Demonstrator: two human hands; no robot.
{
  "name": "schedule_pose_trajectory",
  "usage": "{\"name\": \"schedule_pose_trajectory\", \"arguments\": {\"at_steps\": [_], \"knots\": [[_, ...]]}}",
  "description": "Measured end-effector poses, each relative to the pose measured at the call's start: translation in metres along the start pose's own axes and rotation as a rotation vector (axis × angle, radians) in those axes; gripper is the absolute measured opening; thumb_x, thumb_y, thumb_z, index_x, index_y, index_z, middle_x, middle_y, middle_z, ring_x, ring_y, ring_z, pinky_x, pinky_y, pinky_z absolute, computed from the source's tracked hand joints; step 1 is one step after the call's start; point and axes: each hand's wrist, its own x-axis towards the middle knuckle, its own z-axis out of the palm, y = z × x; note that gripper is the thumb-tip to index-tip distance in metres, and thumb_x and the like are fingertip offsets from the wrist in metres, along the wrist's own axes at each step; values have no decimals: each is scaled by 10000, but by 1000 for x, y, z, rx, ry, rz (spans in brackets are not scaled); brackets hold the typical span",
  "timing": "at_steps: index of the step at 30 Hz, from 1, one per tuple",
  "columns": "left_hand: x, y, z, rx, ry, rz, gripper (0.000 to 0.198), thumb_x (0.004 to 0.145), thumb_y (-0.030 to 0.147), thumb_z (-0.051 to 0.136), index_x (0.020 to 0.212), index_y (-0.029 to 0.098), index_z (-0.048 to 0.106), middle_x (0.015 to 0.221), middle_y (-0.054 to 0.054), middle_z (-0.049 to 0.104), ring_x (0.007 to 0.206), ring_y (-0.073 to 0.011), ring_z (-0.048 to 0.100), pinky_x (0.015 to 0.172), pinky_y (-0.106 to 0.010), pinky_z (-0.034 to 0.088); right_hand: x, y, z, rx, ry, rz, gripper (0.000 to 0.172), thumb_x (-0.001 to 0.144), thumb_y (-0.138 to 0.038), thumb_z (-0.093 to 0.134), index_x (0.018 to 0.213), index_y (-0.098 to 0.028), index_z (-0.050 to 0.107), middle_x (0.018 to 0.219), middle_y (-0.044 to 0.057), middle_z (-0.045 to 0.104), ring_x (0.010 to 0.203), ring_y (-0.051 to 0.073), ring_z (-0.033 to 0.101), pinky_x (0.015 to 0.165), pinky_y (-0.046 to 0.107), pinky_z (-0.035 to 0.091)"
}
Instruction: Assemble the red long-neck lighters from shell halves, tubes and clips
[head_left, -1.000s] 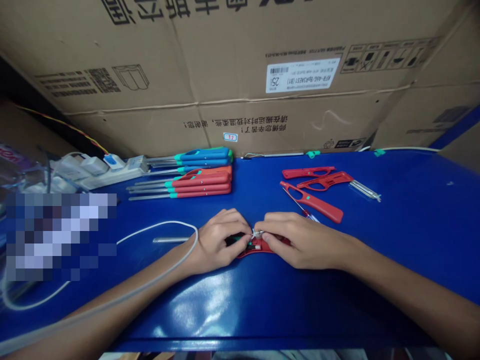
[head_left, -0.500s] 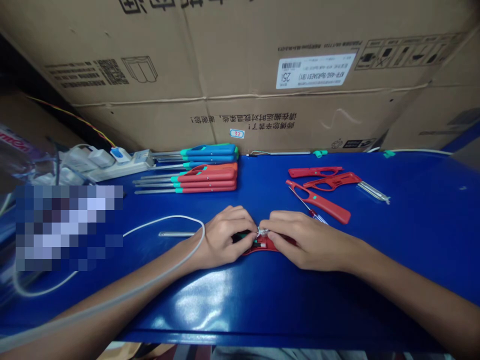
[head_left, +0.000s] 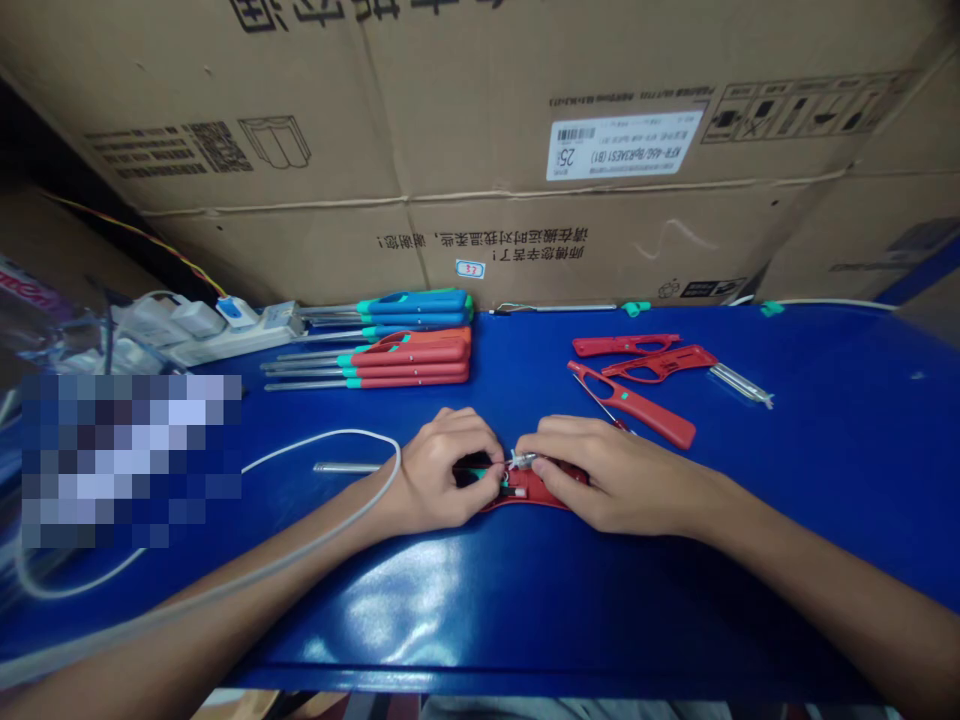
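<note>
An opened red lighter casing lies on the blue table between my hands, with a small black-and-white part and a green piece inside. Its metal barrel sticks out to the left behind my left wrist. My left hand is closed in a pinch at the casing's left part, on a thin dark tube or wire. Above the casing, the fingers of my right hand grip a silver cylinder with a whitish end. My fingers cover most of the cylinder.
Assembled red lighters and blue lighters are stacked at the back left. Red shell halves and silver cylinders lie at the right. A power strip and a white cable occupy the left; a cardboard box stands behind.
My fingertips have moved slightly apart, showing the thin tube or wire and more of the silver cylinder. The view has shifted a little.
</note>
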Motion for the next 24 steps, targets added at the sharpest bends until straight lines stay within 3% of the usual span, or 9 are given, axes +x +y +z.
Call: {"name": "schedule_pose_trajectory", "arguments": {"at_steps": [24], "knots": [[-1,2,0,-6,-36,14,154,857,145,512,770,158,638,774,-52,682,750,-169,597,720,-315,447,1,1,5,3,-22,-5,221,951,-169,402,945,-157,622,797,26,536,737,146,514,665,275,379]]}}
